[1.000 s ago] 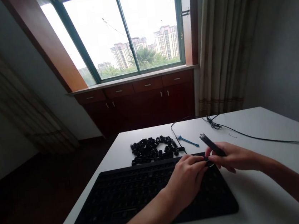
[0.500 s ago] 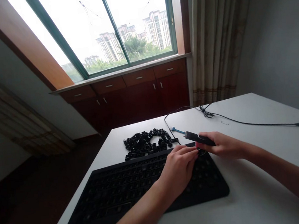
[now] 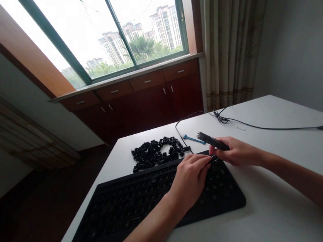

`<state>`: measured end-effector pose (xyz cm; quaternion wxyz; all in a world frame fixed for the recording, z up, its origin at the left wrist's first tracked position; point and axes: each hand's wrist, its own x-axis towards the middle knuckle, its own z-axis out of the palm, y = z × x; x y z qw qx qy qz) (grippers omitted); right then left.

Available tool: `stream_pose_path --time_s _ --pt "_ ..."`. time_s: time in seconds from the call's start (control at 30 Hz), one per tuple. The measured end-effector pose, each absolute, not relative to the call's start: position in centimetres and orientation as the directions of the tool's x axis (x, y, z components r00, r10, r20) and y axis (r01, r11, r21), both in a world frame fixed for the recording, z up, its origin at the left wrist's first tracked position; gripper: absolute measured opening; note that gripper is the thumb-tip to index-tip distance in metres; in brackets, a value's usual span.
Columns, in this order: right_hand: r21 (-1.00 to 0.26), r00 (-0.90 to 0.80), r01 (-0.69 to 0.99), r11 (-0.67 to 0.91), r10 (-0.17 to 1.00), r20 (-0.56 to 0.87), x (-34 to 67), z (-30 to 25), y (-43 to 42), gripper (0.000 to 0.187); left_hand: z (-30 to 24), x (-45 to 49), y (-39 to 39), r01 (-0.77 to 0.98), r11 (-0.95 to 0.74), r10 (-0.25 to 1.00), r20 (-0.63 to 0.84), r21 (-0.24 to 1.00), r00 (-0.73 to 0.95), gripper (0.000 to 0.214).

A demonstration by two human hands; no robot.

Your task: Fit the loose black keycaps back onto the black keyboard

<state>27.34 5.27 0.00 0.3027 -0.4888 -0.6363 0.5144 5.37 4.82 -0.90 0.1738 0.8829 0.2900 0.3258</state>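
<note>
Tilted higher at its far end than in the earlier frame, the black stick-shaped tool [image 3: 213, 141] pointed up and left toward the window.

Setting: a green-framed window [image 3: 141, 22] over dark wooden drawers and cupboards [image 3: 136, 104], with a beige curtain [image 3: 230, 39] to its right. A white table [image 3: 288, 161] bore everything observed. A black keyboard [image 3: 150, 202] lay nearest the person, apparently stripped to rows of bare switches, though detail was too dark to confirm. Just beyond its far edge sat a heap of black keycaps [image 3: 153, 154], gathered in one place, seemingly to keep them off the board. A black cable [image 3: 267, 126] ran across the far side of the table.

Left hand [image 3: 190, 180]: curled, hovering over the keyboard's right half, fingertips drawn together; whether they pinched anything could not be told. Right hand [image 3: 237, 152]: half-closed, holding the tool between thumb and fingers, clear of the table, its grip apparently placing the near end by the left fingertips. A thin wire loop [image 3: 215, 159] showed between the hands. A small blue tool [image 3: 194, 139] lay untouched beyond them, near the heap.
</note>
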Motion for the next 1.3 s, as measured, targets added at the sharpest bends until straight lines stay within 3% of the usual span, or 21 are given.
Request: stream_pose_path --time_s 0.17,0.43,0.6,0.77,0.97,1.17,1.3 --pt "-0.949 -0.337 0.311 0.04 0.939 -0.071 27.3 0.1 5.2 0.026 -0.5 5.1 4.8 0.406 -0.727 0.671 0.449 0.554 0.589 0.025" --pt "-0.959 -0.248 0.281 0.034 0.968 -0.039 26.7 -0.2 5.1 0.057 1.3 2.8 5.1 0.285 -0.558 0.758 0.339 0.779 0.558 0.018" --pt "-0.97 -0.197 0.244 -0.012 0.978 -0.062 26.6 -0.7 5.1 0.067 1.5 1.4 5.1 0.185 -0.416 0.791 0.255 0.89 0.556 0.017" --pt "-0.969 -0.153 0.247 0.003 0.988 -0.036 25.9 -0.3 4.4 0.061 1.7 1.0 4.7 -0.011 -0.101 0.84 0.091 0.995 0.534 0.024" --pt "-0.987 -0.119 0.158 -0.015 0.992 -0.034 24.4 0.8 3.1 0.049 1.5 0.6 4.4 -0.176 0.1 0.869 0.0 0.979 0.495 0.026" --pt "-0.997 -0.177 0.072 0.031 0.984 0.018 24.0 0.7 2.6 0.034 0.9 1.1 4.2 -0.188 0.074 0.895 0.018 0.979 0.445 0.023" --pt "-0.999 -0.244 0.04 0.009 0.97 -0.001 24.0 0.5 2.2 0.038 0.9 1.4 3.5 -0.204 -0.022 0.882 0.115 0.979 0.457 0.018"
